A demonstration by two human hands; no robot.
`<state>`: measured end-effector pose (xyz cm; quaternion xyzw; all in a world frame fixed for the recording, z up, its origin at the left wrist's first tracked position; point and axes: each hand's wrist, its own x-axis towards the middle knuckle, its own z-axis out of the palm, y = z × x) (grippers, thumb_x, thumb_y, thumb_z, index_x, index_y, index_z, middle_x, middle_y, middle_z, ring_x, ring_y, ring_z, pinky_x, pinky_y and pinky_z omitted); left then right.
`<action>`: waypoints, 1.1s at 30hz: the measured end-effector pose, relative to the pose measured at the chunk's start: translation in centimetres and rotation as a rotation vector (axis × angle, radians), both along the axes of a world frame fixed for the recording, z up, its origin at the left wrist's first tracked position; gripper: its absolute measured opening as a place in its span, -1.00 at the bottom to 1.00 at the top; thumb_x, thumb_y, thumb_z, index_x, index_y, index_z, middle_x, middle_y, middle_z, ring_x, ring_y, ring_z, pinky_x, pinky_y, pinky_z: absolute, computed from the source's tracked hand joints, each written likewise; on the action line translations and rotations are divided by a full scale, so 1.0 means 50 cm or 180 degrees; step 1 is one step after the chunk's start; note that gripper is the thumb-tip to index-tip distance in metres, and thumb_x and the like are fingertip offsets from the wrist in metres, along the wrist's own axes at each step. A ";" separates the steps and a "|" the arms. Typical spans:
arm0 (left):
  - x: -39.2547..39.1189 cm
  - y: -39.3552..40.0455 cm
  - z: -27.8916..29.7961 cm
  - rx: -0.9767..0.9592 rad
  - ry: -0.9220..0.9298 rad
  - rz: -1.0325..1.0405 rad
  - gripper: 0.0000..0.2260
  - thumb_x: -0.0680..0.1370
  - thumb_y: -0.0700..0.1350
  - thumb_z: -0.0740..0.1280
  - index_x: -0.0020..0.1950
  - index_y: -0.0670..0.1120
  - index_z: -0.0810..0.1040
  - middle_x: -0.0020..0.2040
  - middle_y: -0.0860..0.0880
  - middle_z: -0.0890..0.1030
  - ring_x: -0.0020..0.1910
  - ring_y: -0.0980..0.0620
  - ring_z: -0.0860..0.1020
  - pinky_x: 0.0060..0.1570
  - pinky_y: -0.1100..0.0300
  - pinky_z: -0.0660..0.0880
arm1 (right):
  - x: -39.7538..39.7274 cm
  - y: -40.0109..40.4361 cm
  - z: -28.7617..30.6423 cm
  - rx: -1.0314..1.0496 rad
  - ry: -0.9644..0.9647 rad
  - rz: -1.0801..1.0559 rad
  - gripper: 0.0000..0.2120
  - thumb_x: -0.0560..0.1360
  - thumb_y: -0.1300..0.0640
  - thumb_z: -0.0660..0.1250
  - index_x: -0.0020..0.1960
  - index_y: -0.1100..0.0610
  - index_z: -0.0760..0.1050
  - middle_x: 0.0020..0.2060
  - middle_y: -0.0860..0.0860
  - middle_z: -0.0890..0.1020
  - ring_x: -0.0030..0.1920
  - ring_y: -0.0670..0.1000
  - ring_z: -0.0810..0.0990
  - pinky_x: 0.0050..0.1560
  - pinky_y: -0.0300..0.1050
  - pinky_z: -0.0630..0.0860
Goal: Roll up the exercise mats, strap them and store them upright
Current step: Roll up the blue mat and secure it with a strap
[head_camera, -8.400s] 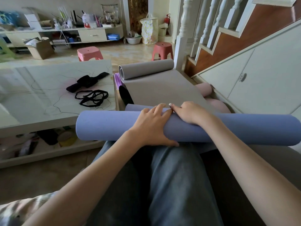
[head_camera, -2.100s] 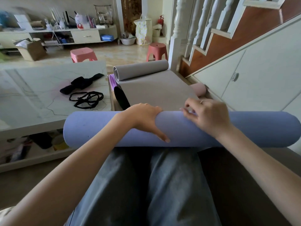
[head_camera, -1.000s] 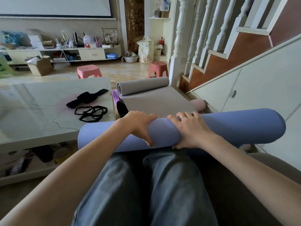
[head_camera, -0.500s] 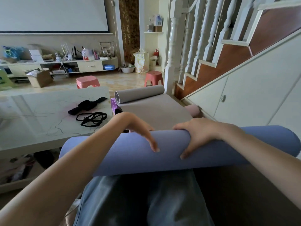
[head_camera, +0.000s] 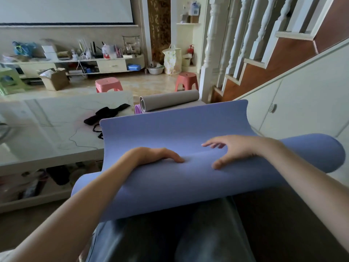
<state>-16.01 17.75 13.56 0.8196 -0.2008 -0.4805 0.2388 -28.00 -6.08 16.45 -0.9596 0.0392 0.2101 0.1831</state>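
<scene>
A blue exercise mat (head_camera: 170, 186) lies across my lap, partly rolled. Its loose end stands up as a wide flap (head_camera: 175, 125) beyond my hands. My left hand (head_camera: 154, 156) lies over the top of the roll, fingers curled down into the crease between roll and flap. My right hand (head_camera: 234, 148) is beside it with fingers spread and only the thumb pressing on the roll. A half-rolled grey mat (head_camera: 168, 100) lies on the floor past the flap, with the end of a purple roll (head_camera: 137, 110) next to it. Black straps (head_camera: 106, 113) lie on the low table.
The low white table (head_camera: 47, 129) stands at my left with clutter on its lower shelf. A white cabinet (head_camera: 294, 103) under the staircase is close on the right. Pink stool (head_camera: 108, 85) and red stool (head_camera: 186, 81) stand on the floor beyond the mats.
The blue mat's outer end has come loose and now stands up as a flap. My right hand has let go of the roll and spread its fingers. The camera has tipped upward.
</scene>
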 end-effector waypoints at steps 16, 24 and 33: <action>0.009 -0.071 0.029 -0.0151 -0.1597 -0.1213 -0.32 0.36 0.40 0.34 0.40 0.15 0.33 0.27 0.11 0.45 0.20 0.05 0.45 0.29 0.03 0.37 | 0.102 -0.001 -0.046 -0.0724 -0.1261 -0.0710 -0.44 0.59 -0.29 -0.01 -0.05 0.14 0.53 -0.20 0.06 0.59 -0.13 0.07 0.55 -0.13 -0.06 0.43; 0.060 -0.044 -0.002 -0.0405 -0.1003 -0.0990 -0.38 0.28 0.41 0.37 0.24 0.16 0.45 0.16 0.13 0.55 0.11 0.14 0.54 0.20 0.10 0.46 | 0.062 -0.011 -0.021 -0.1058 -0.0781 0.0520 -0.05 0.18 -0.68 -0.13 0.48 -0.31 0.09 0.55 -0.19 0.03 0.54 -0.04 0.02 0.50 0.18 -0.12; 0.119 -0.062 0.056 0.0318 -0.0562 -0.0965 -0.25 0.21 0.43 0.42 0.28 0.05 0.50 0.17 0.00 0.63 0.08 0.00 0.64 0.26 -0.02 0.47 | 0.038 0.015 -0.036 -0.1349 -0.1264 0.0599 0.06 0.16 -0.54 0.34 0.50 -0.31 -0.11 0.41 -0.16 0.36 0.36 -0.05 0.34 0.31 0.01 0.27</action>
